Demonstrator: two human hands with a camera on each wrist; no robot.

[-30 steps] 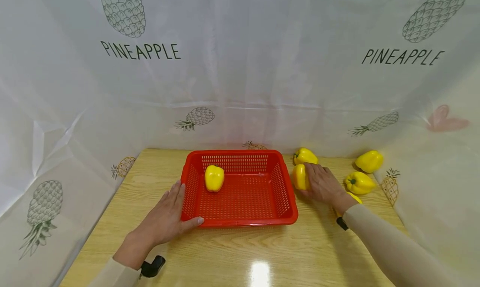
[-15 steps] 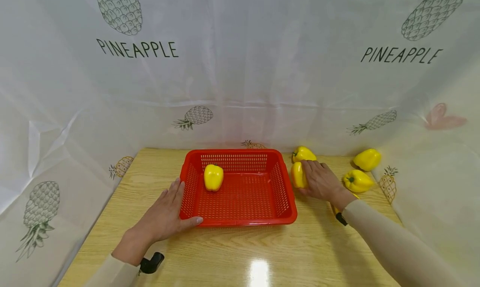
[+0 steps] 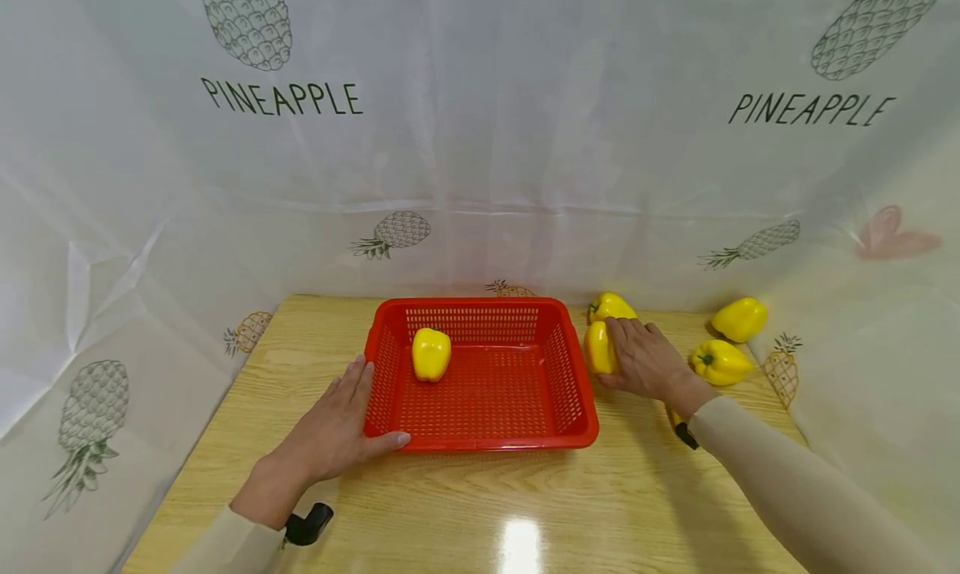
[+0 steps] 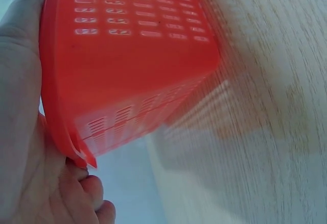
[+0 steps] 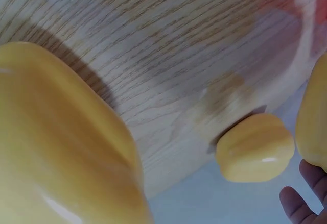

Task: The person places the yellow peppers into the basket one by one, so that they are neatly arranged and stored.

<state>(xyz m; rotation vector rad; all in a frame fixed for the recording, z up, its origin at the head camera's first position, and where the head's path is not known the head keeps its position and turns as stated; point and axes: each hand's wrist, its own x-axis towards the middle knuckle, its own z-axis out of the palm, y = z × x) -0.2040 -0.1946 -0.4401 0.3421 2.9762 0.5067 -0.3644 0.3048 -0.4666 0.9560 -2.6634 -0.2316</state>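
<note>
I count 5 yellow peppers in plain view, w/ a sliver of a possible 6th under my right wrist. 1 pepper in my right hand (image 3: pixel 647 364), i.e. the gripped pepper (image 3: pixel 598 348). 1 just beyond my fingertips, the far pepper (image 3: pixel 611 306). 2 to the right of that hand: near-right pepper (image 3: pixel 720 363), back-right pepper (image 3: pixel 740 319). 1 basket pepper (image 3: pixel 431 354), right of my left hand (image 3: pixel 337 428). 1 red basket (image 3: pixel 480 436). 1 wood table (image 3: pixel 480 507). 2 hands.
</note>
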